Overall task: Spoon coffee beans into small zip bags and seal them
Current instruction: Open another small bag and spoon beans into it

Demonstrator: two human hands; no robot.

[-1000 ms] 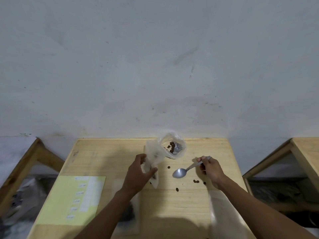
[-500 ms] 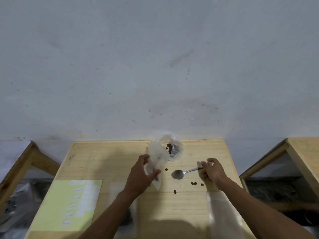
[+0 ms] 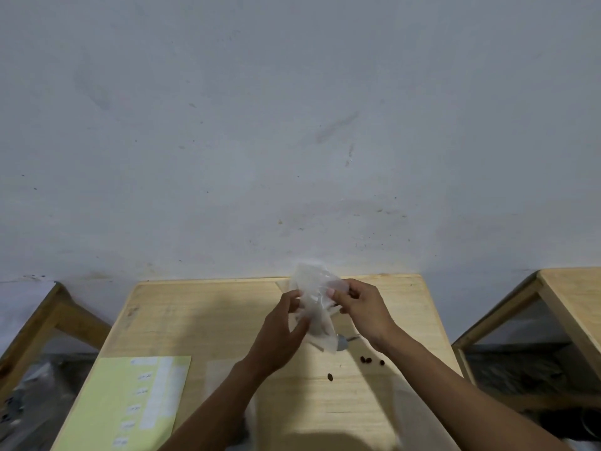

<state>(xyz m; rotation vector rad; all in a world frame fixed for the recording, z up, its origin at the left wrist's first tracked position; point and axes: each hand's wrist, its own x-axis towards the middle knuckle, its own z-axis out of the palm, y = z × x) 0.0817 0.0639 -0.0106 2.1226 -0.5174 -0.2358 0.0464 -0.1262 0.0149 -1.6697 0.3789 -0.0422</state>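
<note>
The bag [image 3: 313, 304] is thin, clear, crinkled plastic, held upright above the table [image 3: 201, 320] between both hands. Its top edge stands just past the fingertips, toward the wall [image 3: 292, 125]; its lower end hangs below them, in front of the spoon [image 3: 344, 342]. The film is blurred, so its contents cannot be made out.

The left hand [image 3: 281, 336] grips the bag's left side, fingers curled round the plastic with the thumb on the near face. The right hand [image 3: 362, 309] pinches the bag's upper right edge between thumb and bent fingers.

The spoon, smooth grey metal with a rounded bowl, lies on the table under the right wrist, mostly hidden by the bag's lower corner.

Small dark oval beans [image 3: 366, 360] lie loose on the wood just nearer than the right hand, three close together, and one apart, toward the left forearm.

The table is pale, grained wood with a rounded edge. Near the left forearm lies a flat pale green sheet [image 3: 113, 402] bearing a white strip of small labels. Slanted wooden frames [image 3: 559, 304] stand to either side. The wall is matt, grey-white and scuffed.
</note>
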